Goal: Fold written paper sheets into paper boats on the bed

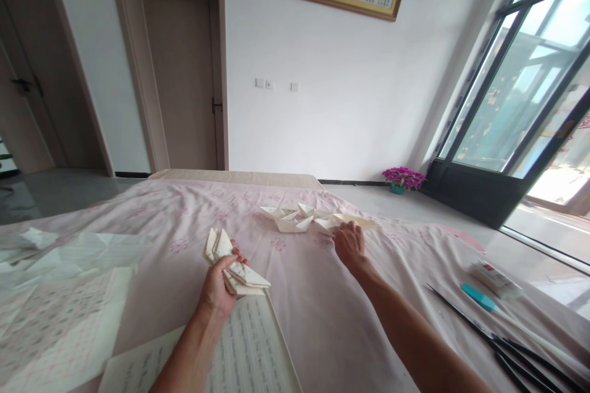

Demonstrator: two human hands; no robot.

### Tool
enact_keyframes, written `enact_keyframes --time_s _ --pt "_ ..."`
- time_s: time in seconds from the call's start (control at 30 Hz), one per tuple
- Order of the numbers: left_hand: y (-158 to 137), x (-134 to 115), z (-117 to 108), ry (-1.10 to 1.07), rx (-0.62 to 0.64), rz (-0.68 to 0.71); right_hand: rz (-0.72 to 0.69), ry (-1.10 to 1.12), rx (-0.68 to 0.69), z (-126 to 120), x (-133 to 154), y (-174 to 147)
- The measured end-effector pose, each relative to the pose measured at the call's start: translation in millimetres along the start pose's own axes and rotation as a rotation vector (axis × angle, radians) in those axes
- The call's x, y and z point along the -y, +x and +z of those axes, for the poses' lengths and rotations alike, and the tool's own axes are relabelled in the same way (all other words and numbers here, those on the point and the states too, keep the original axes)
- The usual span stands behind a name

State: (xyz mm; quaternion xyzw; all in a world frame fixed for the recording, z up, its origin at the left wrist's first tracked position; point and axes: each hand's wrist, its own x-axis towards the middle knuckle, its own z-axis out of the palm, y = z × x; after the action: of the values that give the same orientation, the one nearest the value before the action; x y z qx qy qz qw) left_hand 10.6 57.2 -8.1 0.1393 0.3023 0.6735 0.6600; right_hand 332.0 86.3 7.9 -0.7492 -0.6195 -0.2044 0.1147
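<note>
My left hand (221, 285) is closed around a small stack of folded paper (246, 273), whose pointed corners stick out above and to the right of the fingers. Further off, my right hand (349, 242) reaches forward over the bedcover, fingers bent down on a paper boat (357, 220) at the right end of a cluster. The fingertips are partly hidden behind the hand. Left of it, more white paper boats (292, 221) sit close together. Below my left hand lies an open book of handwritten pages (249, 344), partly covered by my forearm.
Printed sheets (59, 325) and crumpled translucent paper (78, 255) lie at the left. On the right are black scissors (483, 328), a blue-handled tool (478, 297) and a small white box (495, 276). The pink cloth (318, 307) is wrinkled.
</note>
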Motion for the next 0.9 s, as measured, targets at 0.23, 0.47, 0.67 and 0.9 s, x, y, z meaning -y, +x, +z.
enact_keyframes --time_s 0.23,0.47,0.67,0.9 --pt "0.7 5.3 0.3 0.046 0.078 -0.014 0.078 0.420 -0.108 -47.7 40.8 -17.0" --pt "-6.0 10.6 3.1 0.029 0.163 -0.034 0.056 1.530 0.298 -84.7 147.6 -55.4" --pt "-1.1 14.1 -0.7 -0.014 0.241 -0.038 -0.034 1.415 0.299 -75.6 184.3 -69.9" --pt "-1.1 14.6 0.6 0.065 0.084 0.023 -0.078 1.156 -0.019 -83.9 182.0 -66.1"
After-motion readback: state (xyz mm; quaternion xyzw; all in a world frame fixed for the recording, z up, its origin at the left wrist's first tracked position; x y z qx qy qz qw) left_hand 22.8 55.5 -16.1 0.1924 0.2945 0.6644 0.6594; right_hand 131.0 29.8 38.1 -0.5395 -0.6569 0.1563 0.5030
